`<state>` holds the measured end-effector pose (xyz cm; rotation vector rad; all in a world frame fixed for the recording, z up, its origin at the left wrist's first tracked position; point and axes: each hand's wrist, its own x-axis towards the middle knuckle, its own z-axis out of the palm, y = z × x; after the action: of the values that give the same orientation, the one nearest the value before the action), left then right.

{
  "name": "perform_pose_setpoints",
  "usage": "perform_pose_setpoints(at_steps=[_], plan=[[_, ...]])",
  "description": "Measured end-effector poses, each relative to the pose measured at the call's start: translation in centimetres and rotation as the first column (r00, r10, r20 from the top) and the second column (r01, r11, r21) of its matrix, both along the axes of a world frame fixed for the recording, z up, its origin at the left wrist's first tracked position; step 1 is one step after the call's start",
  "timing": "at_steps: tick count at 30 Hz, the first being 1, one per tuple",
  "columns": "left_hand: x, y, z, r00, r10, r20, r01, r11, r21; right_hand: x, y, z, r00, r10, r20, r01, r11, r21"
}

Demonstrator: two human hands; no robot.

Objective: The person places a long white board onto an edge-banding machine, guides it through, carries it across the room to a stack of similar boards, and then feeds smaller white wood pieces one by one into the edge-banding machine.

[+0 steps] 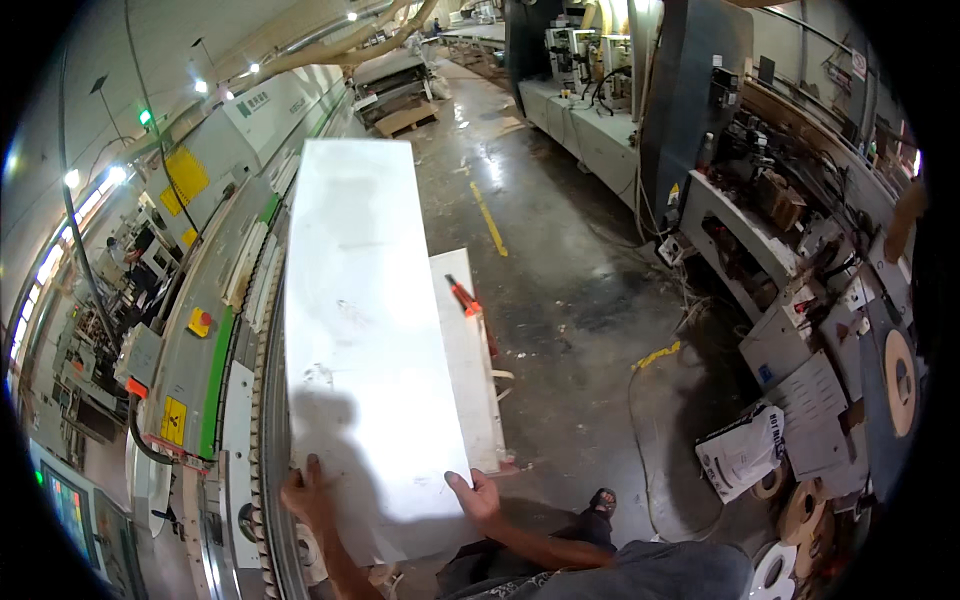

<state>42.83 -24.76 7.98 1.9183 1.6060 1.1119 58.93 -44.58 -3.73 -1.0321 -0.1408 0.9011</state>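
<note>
A long white panel point(375, 290) stretches away in front of me, with smudges on its top face and my shadow across its near part. My left hand point(310, 495) grips the panel's left edge near its close end, fingers partly hidden. On the opposite edge, my right hand point(476, 497) has its thumb on top and the other fingers curled by the side. Under and to the right of the panel shows a lower pale board point(478, 400). A tool with an orange handle point(464, 297) lies at that board's right side.
Along the left runs a long machine with a green strip point(218, 385), a track point(268, 400) and a red stop button point(201, 321). At right stand a large machine point(590, 125), a white bag point(742, 455) and several rolls point(803, 512). A cable point(640, 450) crosses the floor.
</note>
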Motion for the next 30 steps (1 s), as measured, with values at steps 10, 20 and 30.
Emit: perform_pose_setpoints(at_steps=[10,20,30], plan=[[9.4,-17.6,13.4,0.955,0.186,-0.231,-0.218,0.969,-0.120,29.8,0.9,13.9,0.998,-0.050,-0.032,0.058,0.913,0.404],[23.5,-21.4,18.0,0.780,0.139,-0.610,0.374,0.677,0.633,36.9,-6.8,3.8,0.860,-0.132,-0.493,0.262,0.943,0.204],[43.3,-12.3,15.8,0.738,0.036,-0.674,0.467,0.693,0.549,50.8,-3.6,-1.9,0.740,0.012,-0.673,0.208,0.947,0.246]])
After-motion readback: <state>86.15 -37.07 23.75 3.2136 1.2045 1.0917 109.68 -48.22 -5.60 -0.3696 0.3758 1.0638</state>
